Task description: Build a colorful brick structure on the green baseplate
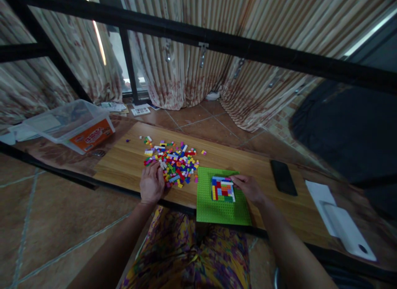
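On the green baseplate [204, 210] sits a flat, many-coloured block of toy bricks [223, 190]. My right hand [248, 188] reaches in from the right, its thumb and finger pinched at the upper right corner of that block. A small pinkish toy brick [228, 179] shows at these fingertips; whether it is pressed down there I cannot tell. My left hand [151, 184] rests on the table at the near left edge of a pile of loose toy bricks [176, 158]. Its fingers are loosely bent and apart, touching the pile, with no brick plainly held.
A wooden table [120, 164] carries everything. A clear plastic box [71, 123] with an orange label stands at the left. To the right lie a black phone [283, 177] and a white device [349, 231] on white paper. A black metal rail [186, 30] crosses beyond the table.
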### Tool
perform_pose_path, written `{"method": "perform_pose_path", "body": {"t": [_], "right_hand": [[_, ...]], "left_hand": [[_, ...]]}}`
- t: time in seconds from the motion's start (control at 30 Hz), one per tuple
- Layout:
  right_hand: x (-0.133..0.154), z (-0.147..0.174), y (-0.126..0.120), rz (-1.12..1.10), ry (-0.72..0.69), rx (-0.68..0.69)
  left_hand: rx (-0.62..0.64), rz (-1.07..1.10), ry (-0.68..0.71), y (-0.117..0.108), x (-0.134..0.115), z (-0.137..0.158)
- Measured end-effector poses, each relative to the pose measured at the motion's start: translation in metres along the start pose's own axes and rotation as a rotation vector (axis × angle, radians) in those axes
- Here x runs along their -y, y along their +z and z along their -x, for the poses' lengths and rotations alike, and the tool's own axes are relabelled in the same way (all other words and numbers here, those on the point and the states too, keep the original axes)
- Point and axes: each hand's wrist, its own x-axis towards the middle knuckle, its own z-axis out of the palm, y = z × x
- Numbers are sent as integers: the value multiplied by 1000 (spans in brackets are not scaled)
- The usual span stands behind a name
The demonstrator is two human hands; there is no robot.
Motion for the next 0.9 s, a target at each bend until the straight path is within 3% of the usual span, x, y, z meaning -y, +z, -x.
{"method": "perform_pose_path", "body": {"t": [0.3, 0.5, 0.57, 0.7, 0.9], "right_hand": [[-5, 0, 1, 40, 26, -36], [17, 17, 25, 281, -139, -421], [33, 23, 41, 296, -247, -398], [59, 25, 76, 432, -401, -174], [73, 12, 112, 806, -390, -81]], "left_hand": [[6, 3, -3, 0, 0, 1], [13, -1, -12, 0, -1, 2], [16, 3, -6, -1, -2, 2], [4, 3, -6, -1, -3, 2], [3, 6, 12, -1, -3, 2]]}}
